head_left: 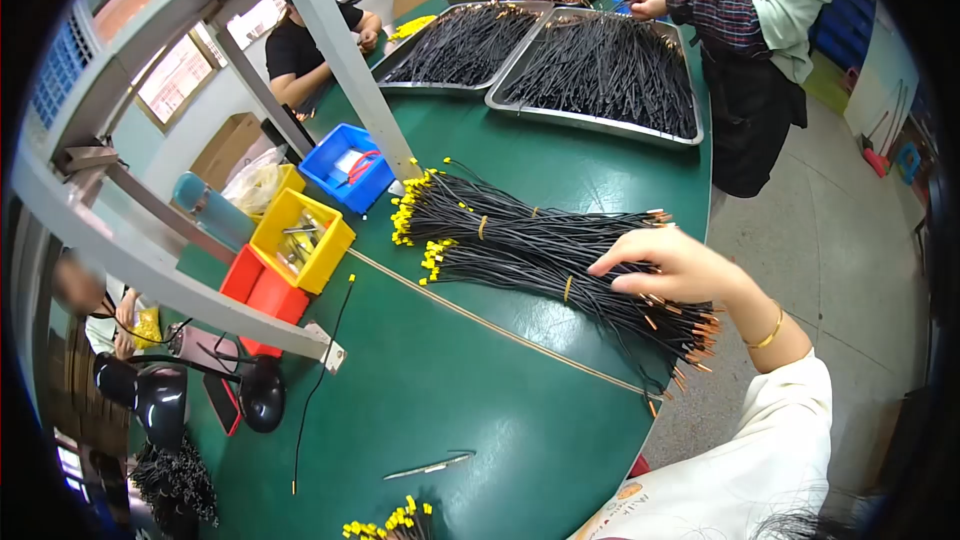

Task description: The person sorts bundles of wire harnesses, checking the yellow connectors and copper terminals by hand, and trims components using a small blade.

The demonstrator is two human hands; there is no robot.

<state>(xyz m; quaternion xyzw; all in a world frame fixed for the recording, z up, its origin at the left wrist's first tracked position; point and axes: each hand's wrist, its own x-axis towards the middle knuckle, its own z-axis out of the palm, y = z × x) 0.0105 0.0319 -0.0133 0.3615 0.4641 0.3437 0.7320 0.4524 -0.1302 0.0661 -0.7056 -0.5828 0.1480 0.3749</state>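
My right hand (pixel 675 265) rests on the copper-ended side of a bundle of black cables (pixel 520 265). Its index finger and thumb are apart with cables showing between them, and the other fingers are partly hidden. Yellow tips face left on this bundle, and a tan band (pixel 568 288) goes round it. Just behind lies another banded bundle (pixel 455 205) of the same cables. My left hand is out of view. One single cable (pixel 325 380) with a yellow tip lies apart on the green table (pixel 420 360).
Metal trays (pixel 600 125) of black cables stand at the back. Yellow (pixel 335 245), red (pixel 235 285) and blue (pixel 375 190) bins line the left, beside a grey frame (pixel 330 35). Tweezers (pixel 430 466) lie in front. Other people work around the table, one standing at the back right (pixel 790 0).
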